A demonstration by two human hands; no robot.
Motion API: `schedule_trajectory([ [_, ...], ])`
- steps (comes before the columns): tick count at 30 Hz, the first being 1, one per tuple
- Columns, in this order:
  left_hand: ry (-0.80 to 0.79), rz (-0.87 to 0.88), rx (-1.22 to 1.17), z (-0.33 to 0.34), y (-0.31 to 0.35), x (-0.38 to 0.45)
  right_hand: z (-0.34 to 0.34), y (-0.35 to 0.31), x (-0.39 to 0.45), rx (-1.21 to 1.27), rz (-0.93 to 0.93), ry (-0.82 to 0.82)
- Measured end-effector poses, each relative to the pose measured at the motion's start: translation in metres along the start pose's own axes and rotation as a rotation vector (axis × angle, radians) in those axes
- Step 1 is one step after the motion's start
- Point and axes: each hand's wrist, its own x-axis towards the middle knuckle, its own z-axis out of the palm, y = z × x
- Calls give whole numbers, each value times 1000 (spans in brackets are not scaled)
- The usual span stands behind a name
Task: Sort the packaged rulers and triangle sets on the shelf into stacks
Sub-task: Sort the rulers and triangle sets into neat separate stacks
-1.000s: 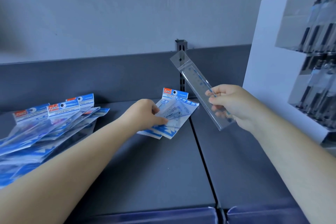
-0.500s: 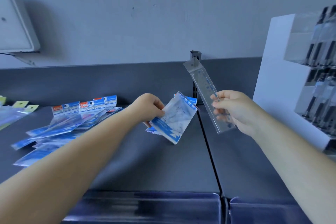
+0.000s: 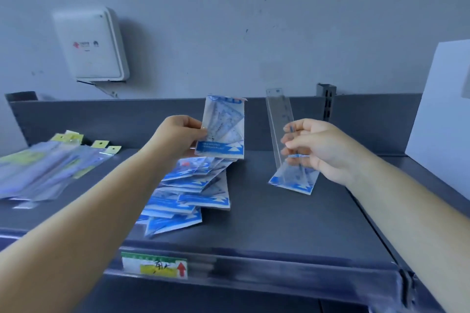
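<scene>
Your left hand (image 3: 178, 136) pinches a packaged triangle set (image 3: 221, 129) by its left edge, thumb on the front and fingers curled behind, and holds it upright above the shelf (image 3: 267, 216). Right below it lies a loose, fanned pile of blue triangle sets (image 3: 193, 193), spread from the middle of the shelf toward the front edge.

Your right hand (image 3: 315, 147) has its fingers curled round a clear packaged ruler (image 3: 281, 124), which stands nearly upright with its top end tilted a little to the left. Under that hand, one more triangle set (image 3: 293, 181) lies on the shelf; you cannot tell whether your fingers touch it.

At the far left a separate pile of clear packets with yellow hang tabs (image 3: 48, 162) lies on the shelf, well apart from the blue pile. A price label with a red arrow (image 3: 155, 265) sits in the front rail. A white box (image 3: 92, 44) is fixed to the wall behind.
</scene>
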Motion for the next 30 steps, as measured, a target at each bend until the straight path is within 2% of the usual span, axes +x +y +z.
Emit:
schedule_trajectory([
  [2, 16, 5, 25, -17, -8, 5, 23, 0, 3, 8, 2, -11],
  [6, 130, 199, 535, -56, -35, 14, 73, -1, 10, 41, 13, -41],
  [9, 122, 326, 800, -97, -48, 17, 116, -4, 17, 44, 7, -70],
  [12, 129, 389, 1136, -146, -62, 24, 164, -7, 26, 33, -8, -108],
  [14, 143, 385, 1251, -180, -70, 27, 199, -8, 33, 31, -13, -124],
  [22, 179, 353, 1460, -299, -101, 38, 326, 3, 60, 24, 49, -159],
  [27, 223, 345, 1416, -349, -113, 39, 383, 3, 78, -17, 42, -178],
  [30, 246, 344, 1381, -362, -116, 39, 408, 0, 94, -80, 37, -245],
])
